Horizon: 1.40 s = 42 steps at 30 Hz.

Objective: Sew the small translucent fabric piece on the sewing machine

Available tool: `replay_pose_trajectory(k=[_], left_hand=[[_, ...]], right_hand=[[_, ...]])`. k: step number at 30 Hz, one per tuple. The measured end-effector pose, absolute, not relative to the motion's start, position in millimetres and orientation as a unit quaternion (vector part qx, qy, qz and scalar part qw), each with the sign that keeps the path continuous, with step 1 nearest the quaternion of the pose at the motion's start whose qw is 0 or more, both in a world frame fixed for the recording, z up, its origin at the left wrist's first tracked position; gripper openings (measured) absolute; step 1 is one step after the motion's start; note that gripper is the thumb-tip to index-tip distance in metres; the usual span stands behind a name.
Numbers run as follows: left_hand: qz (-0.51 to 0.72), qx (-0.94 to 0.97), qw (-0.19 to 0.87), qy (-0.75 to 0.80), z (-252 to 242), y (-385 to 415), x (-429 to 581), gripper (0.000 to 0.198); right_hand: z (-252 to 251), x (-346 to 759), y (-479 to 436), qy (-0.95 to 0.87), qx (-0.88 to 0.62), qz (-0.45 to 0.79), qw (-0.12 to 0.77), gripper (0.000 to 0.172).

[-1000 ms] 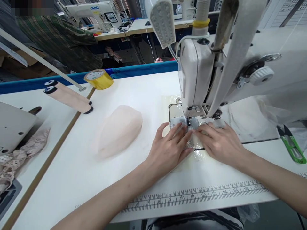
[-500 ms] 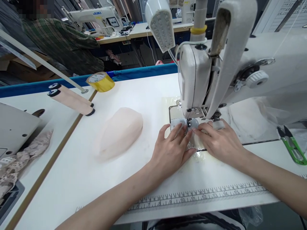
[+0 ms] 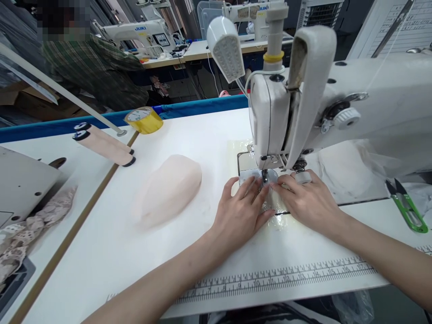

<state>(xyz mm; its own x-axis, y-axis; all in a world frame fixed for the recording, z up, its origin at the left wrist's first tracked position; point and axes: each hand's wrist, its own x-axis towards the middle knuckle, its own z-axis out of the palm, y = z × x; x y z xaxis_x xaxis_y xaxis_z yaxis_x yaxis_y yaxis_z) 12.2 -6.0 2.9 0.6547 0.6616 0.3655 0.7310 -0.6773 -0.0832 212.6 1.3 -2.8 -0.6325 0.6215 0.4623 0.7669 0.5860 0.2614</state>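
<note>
Resting by the presser foot [image 3: 265, 175], fingers [image 3: 245, 187] lie before a distant JUKI machine [image 3: 130, 32].

Sewing m/c [image 3: 384, 90] – white; snips [image 3: 413, 208] – grn (blk blades [image 3: 401, 186]); shirt [image 3: 87, 67] dk grn plaid.

1. Sewing machine [image 3: 307, 99]: right part of the table [image 3: 216, 135].
2. Left hand [image 3: 241, 207] and right hand [image 3: 303, 198]: side by side before the machine, fingertips just beside the presser foot [image 3: 265, 176].
3. Moulded cup [image 3: 173, 191]: on the table, left of the left hand.
4. Two spools [image 3: 104, 146]: left of and behind the cup, across the joint strip [image 3: 80, 220]; tape roll [image 3: 148, 123] behind them, slightly right.
5. Snips [image 3: 407, 208]: right of the right hand.
6. Ruler scale [image 3: 286, 280]: along the table's near edge.
7. Co-worker [image 3: 94, 67]: beyond the table, left.
</note>
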Motion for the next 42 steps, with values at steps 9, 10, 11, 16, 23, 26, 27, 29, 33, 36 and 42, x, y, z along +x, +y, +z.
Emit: replay_pose_trajectory(k=[9,10,11,16,23,26,27,29,33,36,42], left_hand=[[-0.158,-0.901,0.111,-0.388,0.4,0.3,11.0,0.043],[-0.166,-0.902,0.111,-0.383,0.7,0.6,10.6,0.041],[-0.176,-0.903,0.110,-0.376,1.8,0.3,10.1,0.039],[-0.180,-0.910,0.011,-0.373,22.7,-13.0,7.6,0.025],[-0.055,-0.908,-0.043,-0.414,29.5,-24.4,12.6,0.018],[-0.081,-0.901,-0.022,-0.425,16.9,-9.7,14.2,0.023],[-0.097,-0.896,-0.046,-0.431,14.6,-3.5,14.0,0.026],[-0.125,-0.874,-0.130,-0.451,14.6,8.6,12.7,0.029],[-0.157,-0.853,-0.243,-0.434,27.1,27.6,9.6,0.033],[-0.142,-0.862,-0.267,-0.407,35.0,36.2,9.1,0.031],[-0.143,-0.858,-0.287,-0.401,32.8,43.7,7.0,0.041]], right_hand=[[-2.6,213.0,3.4,-0.871,-0.404,-0.235,0.154,0.029],[-2.5,213.1,3.5,-0.871,-0.403,-0.235,0.155,0.028],[-2.3,213.4,3.3,-0.871,-0.401,-0.234,0.161,0.028],[0.6,215.1,0.4,-0.891,-0.350,-0.192,0.219,0.032],[-1.4,215.3,1.8,-0.899,-0.328,-0.104,0.272,0.015],[-3.6,217.2,3.7,-0.888,-0.348,-0.037,0.299,0.014],[-4.3,217.9,4.3,-0.882,-0.358,-0.019,0.307,0.015],[-5.5,218.9,5.6,-0.866,-0.378,0.001,0.327,0.017],[-6.1,217.7,9.2,-0.829,-0.426,-0.033,0.362,0.023],[-5.6,215.4,11.6,-0.813,-0.447,-0.066,0.367,0.030],[-5.8,214.2,11.6,-0.816,-0.464,-0.070,0.337,0.027]])
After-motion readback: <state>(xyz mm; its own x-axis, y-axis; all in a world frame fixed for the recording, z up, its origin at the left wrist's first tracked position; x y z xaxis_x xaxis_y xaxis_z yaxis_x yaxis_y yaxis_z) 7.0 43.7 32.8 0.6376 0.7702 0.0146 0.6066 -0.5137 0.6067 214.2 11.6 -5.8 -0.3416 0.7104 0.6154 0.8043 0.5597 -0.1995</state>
